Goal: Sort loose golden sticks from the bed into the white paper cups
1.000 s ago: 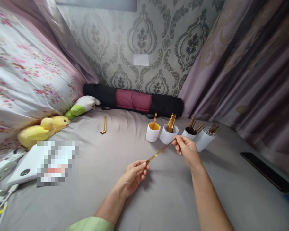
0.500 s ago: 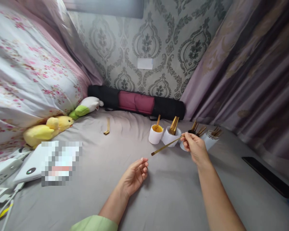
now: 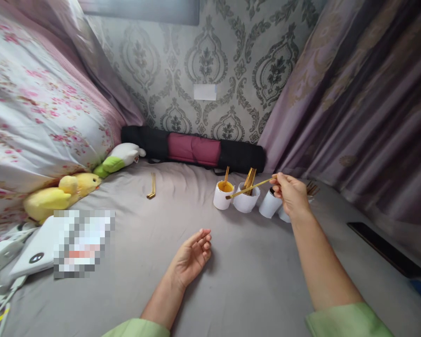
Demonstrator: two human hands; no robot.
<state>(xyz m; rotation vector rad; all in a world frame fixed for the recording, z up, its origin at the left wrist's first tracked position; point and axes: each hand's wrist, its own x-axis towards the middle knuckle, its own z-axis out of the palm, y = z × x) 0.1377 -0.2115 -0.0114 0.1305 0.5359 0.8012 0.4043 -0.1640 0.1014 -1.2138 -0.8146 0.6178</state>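
Note:
My right hand (image 3: 290,193) pinches a thin golden stick (image 3: 250,188) by its far right end. The stick slants down to the left, and its darker, wider tip hangs just in front of a white cup with a yellow inside (image 3: 223,198). Behind the stick, a wider white cup (image 3: 246,202) holds several golden sticks. A white-wrapped container with a dark mouth (image 3: 269,204) stands left of my hand, partly hidden by it. My left hand (image 3: 192,255) rests palm up over the grey sheet, fingers loosely curled, holding nothing.
Several bent golden sticks (image 3: 152,187) lie on the sheet (image 3: 126,290). A black and maroon roll bag (image 3: 196,149) lies along the wall. Plush toys (image 3: 61,194), a white device (image 3: 35,250) and cables are at left; a dark flat object (image 3: 386,248) lies at right.
My right hand has lifted away and slightly to the right, carrying the stick up in front of the cups. The left hand has stayed nearly in place. The view has shifted a little.

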